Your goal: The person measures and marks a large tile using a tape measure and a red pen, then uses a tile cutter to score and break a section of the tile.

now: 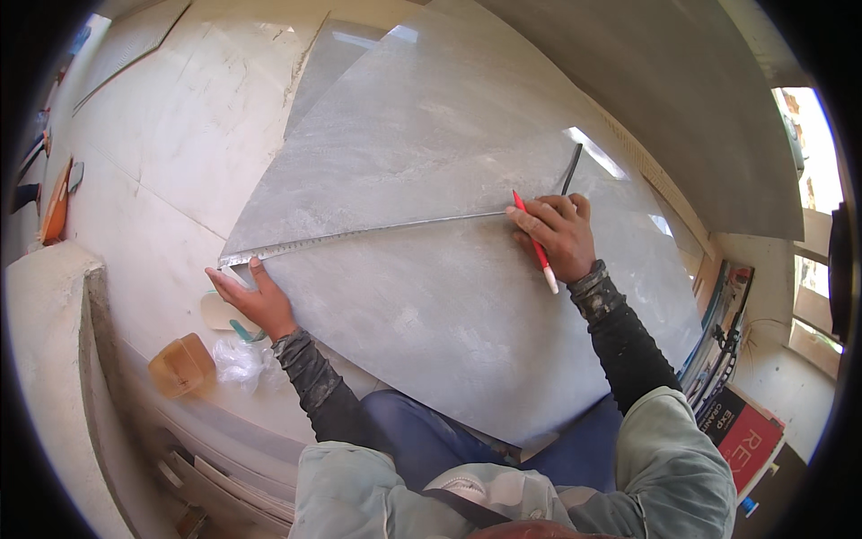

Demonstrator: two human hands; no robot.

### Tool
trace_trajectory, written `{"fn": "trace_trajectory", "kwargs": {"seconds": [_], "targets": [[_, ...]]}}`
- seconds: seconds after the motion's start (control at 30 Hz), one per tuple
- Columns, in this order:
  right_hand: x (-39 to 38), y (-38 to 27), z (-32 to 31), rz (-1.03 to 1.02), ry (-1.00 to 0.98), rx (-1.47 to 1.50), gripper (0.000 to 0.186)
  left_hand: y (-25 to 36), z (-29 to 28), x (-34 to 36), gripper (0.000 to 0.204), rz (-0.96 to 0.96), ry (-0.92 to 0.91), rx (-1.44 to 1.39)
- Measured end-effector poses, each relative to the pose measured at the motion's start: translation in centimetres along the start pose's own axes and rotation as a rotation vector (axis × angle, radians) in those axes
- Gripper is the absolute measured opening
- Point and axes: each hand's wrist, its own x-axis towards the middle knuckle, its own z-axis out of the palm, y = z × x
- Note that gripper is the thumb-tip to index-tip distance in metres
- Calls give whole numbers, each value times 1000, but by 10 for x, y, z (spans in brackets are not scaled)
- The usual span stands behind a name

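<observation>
A large grey tile (359, 162) with a glossy face lies before me, its near edge above my knees. Across it runs a thin graduated metal ruler (305, 242), from the tile's left corner to my right hand. My left hand (256, 296) is at the ruler's left end, thumb apart from its stretched fingers, the thumb touching the tile's edge. My right hand (561, 234) grips a red marker (541, 254) with a white end, its red end pointing away from me near the ruler. A dark narrow strip (572, 169) rises beyond that hand; whether it joins the ruler is hidden.
Left of the tile lie a tan plastic container (182, 366) and a crumpled clear bag (241, 361). A pale low wall (49, 314) stands at the left. Another grey slab (682, 99) leans at the far right. A red and black box (741, 436) sits at the near right.
</observation>
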Motion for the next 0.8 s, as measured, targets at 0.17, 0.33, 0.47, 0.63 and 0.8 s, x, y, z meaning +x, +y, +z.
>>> {"fn": "trace_trajectory", "kwargs": {"seconds": [0.17,0.33,0.47,0.63,0.8], "targets": [[-52,-65,10,183,8,65,54,26,-6,-49,84,215,206,246],[-106,-80,5,371,30,162,57,47,-7,-211,64,323,-151,112],[-149,-76,8,484,118,165,73,67,-2,-192,74,275,-221,193],[-180,-69,41,492,299,301,88,82,-6,-170,70,219,-297,469],[-171,-47,39,463,405,415,84,84,13,-174,68,254,-262,433]]}}
